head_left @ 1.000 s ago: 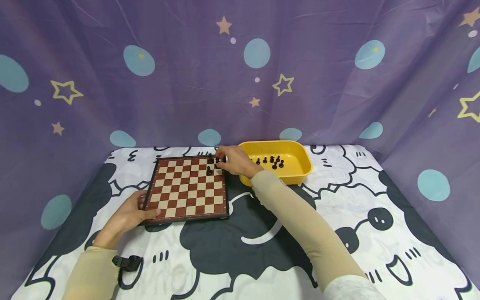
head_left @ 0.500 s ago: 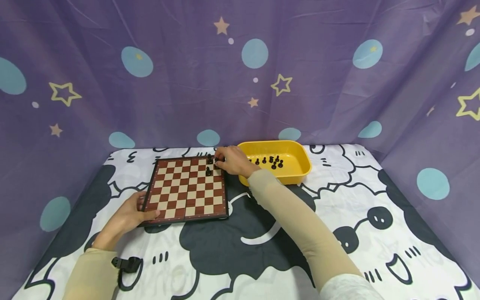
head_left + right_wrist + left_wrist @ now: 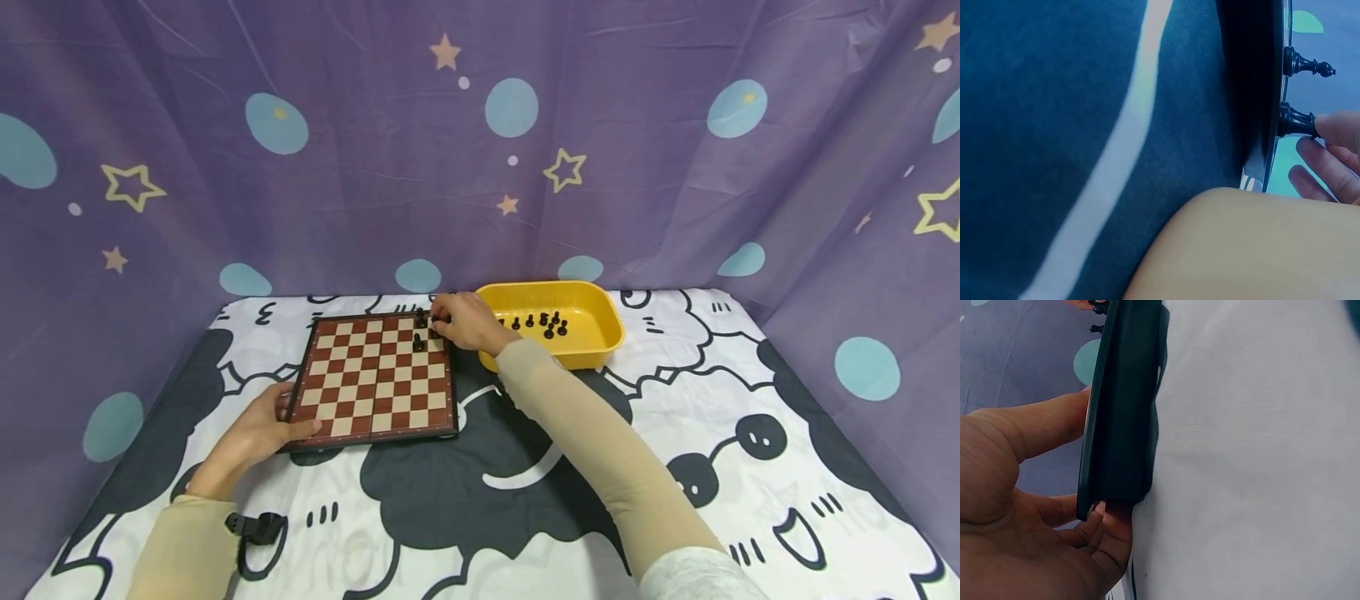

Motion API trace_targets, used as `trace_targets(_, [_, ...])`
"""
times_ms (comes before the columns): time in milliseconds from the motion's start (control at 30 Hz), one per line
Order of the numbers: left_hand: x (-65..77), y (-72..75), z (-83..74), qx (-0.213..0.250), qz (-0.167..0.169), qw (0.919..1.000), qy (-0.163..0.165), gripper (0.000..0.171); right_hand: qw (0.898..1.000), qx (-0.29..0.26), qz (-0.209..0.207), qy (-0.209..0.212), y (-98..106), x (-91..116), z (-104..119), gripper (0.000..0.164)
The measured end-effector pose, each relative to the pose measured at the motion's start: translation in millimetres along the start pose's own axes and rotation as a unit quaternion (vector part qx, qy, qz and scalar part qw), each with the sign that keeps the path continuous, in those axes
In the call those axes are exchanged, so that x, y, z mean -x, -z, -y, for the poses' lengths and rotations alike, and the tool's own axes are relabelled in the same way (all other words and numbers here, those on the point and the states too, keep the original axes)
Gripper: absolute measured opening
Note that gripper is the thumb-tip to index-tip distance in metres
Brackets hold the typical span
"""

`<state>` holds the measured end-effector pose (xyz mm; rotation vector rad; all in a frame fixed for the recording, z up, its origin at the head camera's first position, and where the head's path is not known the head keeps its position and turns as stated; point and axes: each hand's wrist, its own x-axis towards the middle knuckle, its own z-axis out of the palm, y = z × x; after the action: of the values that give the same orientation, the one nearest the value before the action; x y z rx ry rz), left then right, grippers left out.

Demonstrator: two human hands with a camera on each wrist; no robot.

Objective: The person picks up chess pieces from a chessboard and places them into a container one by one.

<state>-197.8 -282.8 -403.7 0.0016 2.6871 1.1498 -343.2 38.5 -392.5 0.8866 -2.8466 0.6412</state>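
My left hand (image 3: 258, 427) grips the near left corner of the brown and cream chessboard (image 3: 360, 375). In the left wrist view its thumb (image 3: 1054, 425) lies over the top edge and its other fingers curl at the side and underneath. At the far right corner, my right hand (image 3: 467, 321) pinches the top of a black chess piece (image 3: 1296, 122), whose base meets the board. The fingers hide that piece's top. Beside it stand a black chess piece (image 3: 421, 318) and another black chess piece (image 3: 417, 342), both upright on the board.
Right of the board sits a yellow plastic bin (image 3: 611, 333) with several black chess pieces (image 3: 549, 330) in it, partly behind the right hand. A patterned cloth (image 3: 525, 500) covers the table. A purple curtain (image 3: 645, 208) hangs behind.
Almost nothing differs. Both hands keep their places, with the right hand's fingers shifting only slightly at the chess piece.
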Motion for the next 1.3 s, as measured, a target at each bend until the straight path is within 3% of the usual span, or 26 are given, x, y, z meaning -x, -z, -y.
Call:
trace_targets(533, [-3.1,-2.4,-1.9,0.0,-0.001,1.0,0.002,0.091,0.998,-0.067,0.001,-0.002,8.8,15.0,-3.8,0.024])
trace_targets(1300, [-0.7,-0.4,0.7,-0.007,0.0,0.9999,0.01,0.095,0.991,-0.085,-0.069,0.078,37.1,69.1,9.2,0.022])
